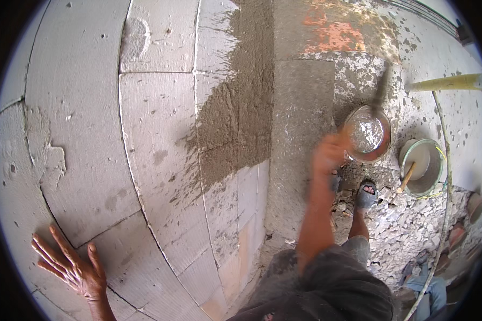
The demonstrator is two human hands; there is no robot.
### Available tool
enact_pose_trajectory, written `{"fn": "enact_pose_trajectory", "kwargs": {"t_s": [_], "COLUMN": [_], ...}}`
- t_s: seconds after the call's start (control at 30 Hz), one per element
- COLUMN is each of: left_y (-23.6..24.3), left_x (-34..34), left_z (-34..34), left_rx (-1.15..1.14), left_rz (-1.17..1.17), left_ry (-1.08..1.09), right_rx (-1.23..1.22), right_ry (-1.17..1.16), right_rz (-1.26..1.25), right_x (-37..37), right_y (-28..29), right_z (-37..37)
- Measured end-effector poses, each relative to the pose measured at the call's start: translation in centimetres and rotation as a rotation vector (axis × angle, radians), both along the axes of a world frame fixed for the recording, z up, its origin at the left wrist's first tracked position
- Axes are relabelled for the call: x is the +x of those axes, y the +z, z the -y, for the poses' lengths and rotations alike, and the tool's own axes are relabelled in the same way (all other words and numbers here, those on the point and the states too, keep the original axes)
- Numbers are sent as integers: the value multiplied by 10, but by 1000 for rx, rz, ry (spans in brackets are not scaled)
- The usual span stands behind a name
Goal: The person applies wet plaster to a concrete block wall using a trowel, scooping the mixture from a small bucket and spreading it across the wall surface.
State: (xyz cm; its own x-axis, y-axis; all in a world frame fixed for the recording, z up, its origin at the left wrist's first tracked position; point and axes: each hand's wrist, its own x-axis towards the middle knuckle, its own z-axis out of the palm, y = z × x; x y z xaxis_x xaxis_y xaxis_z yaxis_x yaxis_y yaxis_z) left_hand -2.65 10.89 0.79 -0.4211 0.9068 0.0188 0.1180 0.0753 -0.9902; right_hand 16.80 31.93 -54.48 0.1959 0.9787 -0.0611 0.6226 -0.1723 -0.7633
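My left hand (71,267) lies spread against the pale block wall (75,139), fingers apart. Grey wet mortar (235,117) covers a rough band of that wall. My right hand (331,152), smeared by motion, is at the left rim of a round container (368,155) with shiny wet contents; its fingers and anything they hold are unclear. A blurred dark streak (381,85) rises above the container. To its right, a green-rimmed bucket (434,182) holds grey liquid and a wooden handle (408,174).
Broken rubble (396,230) surrounds my sandalled foot (367,195). A long hose or cord (445,160) runs down the right side, past a yellowish pole (444,82). At lower right lies blue cloth (434,294) among debris. Reddish patches (340,35) mark the surface at the top.
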Motion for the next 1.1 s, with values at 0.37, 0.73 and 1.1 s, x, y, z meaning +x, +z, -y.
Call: {"fn": "enact_pose_trajectory", "kwargs": {"t_s": [0.37,0.73,1.1], "left_y": [5,-600,-800], "left_x": [-11,147,171], "left_z": [13,-129,-293], "left_rx": [124,688,536], "left_rz": [225,1915,2070], "left_ry": [-100,344,801], "right_rx": [-572,-636,-619], "right_ry": [602,293,471], "right_rz": [-605,-74,161], "right_x": [81,330,338], "right_y": [85,1,-43], "right_z": [148,-15,-27]}}
